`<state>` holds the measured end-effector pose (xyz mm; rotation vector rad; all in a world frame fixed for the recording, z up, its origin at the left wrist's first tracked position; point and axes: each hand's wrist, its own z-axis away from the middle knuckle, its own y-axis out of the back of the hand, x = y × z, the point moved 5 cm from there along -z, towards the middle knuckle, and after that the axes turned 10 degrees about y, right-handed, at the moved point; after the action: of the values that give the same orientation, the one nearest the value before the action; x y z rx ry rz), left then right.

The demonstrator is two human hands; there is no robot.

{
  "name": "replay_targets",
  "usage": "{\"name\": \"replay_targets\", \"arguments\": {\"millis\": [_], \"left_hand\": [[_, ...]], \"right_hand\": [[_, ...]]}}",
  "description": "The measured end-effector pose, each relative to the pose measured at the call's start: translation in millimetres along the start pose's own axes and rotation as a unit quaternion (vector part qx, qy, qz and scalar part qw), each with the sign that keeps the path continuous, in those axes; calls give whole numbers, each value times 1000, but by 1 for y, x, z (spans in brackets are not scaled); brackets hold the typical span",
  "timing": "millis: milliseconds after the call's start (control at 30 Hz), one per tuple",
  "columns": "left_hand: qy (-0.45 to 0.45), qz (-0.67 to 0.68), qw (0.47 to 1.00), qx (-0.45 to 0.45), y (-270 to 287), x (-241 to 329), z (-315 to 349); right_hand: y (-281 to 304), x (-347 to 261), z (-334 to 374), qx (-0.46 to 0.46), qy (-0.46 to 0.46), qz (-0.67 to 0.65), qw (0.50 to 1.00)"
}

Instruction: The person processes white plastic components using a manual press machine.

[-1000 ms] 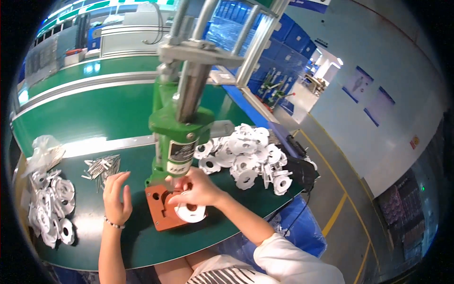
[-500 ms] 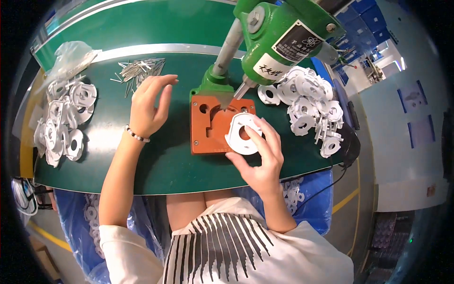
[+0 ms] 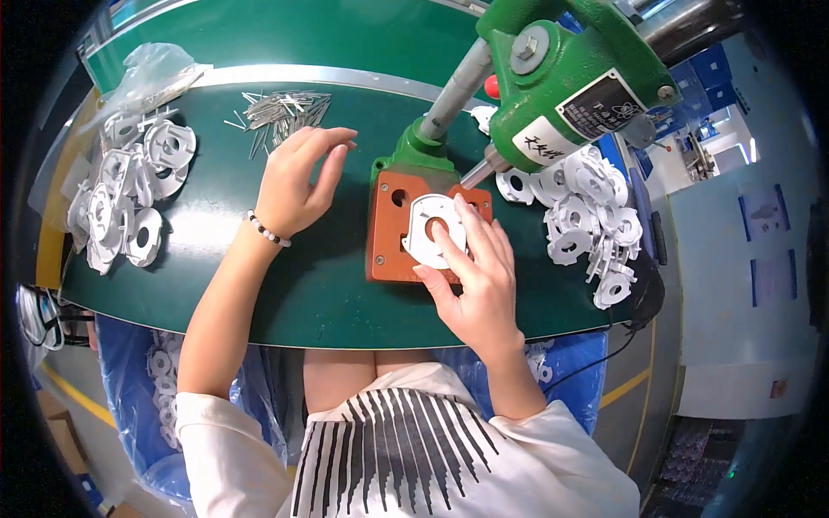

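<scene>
Clock positions are read from the orange rectangular fixture block. Containers: at eight o'clock, a blue plastic-lined bin holds white plastic pieces; at ten, a clear plastic bag, contents indistinct; between four and five, a second blue bin with similar pieces. Surface: the dark green tabletop bears a heap of white ring-shaped parts at nine o'clock, loose silvery metal pins between ten and eleven, a green metal press between one and two, and another white heap at three. Beyond, toward four, lies a grey floor with yellow lines. Hands: the left hand, between nine and ten, is half open, thumb apart. The right hand, between four and five, has its fingers moderately spread and touching a white holed plastic disc over the block; whether it grips cannot be told.
</scene>
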<state>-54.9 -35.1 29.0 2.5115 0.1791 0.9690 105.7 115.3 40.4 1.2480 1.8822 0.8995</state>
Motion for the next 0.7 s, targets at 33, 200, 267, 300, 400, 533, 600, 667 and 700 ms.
{"name": "replay_targets", "arguments": {"millis": [33, 200, 267, 300, 400, 533, 600, 667, 700], "left_hand": [[4, 0, 1000, -4, -1, -1, 0], [-7, -10, 1000, 5, -1, -2, -1], [-5, -6, 1000, -1, 0, 0, -1], [-4, -10, 1000, 3, 0, 1, -2], [3, 7, 1000, 1, 1, 2, -2], [0, 11, 1000, 19, 3, 0, -2], [-5, 2, 999, 41, 8, 3, -3], [-25, 16, 994, 105, 23, 11, -14], [-34, 24, 989, 142, 33, 17, -24]], "right_hand": [[-1, 1, 1, -27, 0, 0, 1000], [0, 3, 3, -89, 34, 28, 995], [2, 4, 3, -65, 28, -13, 997], [2, 5, 3, -66, 26, -22, 997], [6, 7, 5, 1, 22, -95, 995], [7, 12, 15, 98, 30, -135, 985], [3, 14, 22, 153, 37, -153, 976], [-1, 16, 28, 229, 50, -167, 958], [-3, 16, 31, 254, 65, -153, 953]]}}
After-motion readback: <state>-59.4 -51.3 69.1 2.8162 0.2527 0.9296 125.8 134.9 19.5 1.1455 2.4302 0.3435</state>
